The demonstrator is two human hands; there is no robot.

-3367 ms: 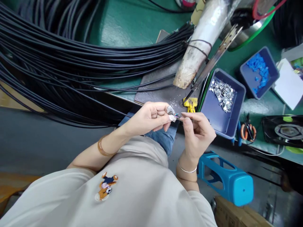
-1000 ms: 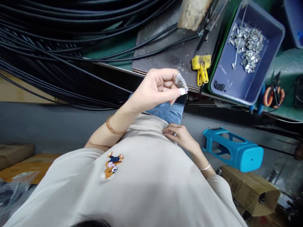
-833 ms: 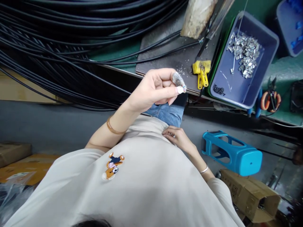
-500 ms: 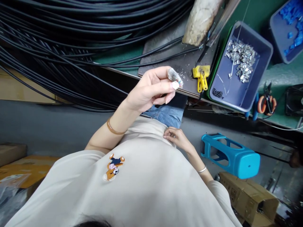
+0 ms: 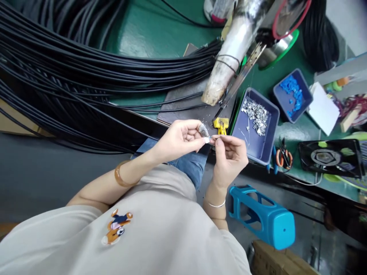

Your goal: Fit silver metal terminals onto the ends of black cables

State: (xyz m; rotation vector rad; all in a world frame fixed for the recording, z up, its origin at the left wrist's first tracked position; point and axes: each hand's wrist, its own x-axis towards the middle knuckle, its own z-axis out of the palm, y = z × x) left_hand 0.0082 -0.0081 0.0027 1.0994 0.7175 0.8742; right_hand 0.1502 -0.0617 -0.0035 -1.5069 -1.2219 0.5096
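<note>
Working from far off, I take the purple-blue rectangular plastic bin as my landmark. Left of it, over the bench's near edge, the thin bluish wire end sits between the two hands. The left hand, grey wrapping on its forefinger, pinches it between thumb and forefinger; the right hand meets it with thumb and forefinger pressed together. A round black cable comes in from the bin's far left and passes behind the left hand; I judge that it ends in that wire.

I would call this partway: the wire end looks bared, but how many strands are apart is too small for me to tell. I see no fitting on it; the small silver metal pieces lie loose in the bin. The orange-handled metal cutters lie just right of the bin, not in use, and the yellow plastic clamp stands just left of it. Farther left, many lengths remain in the thick black cable coil.
</note>
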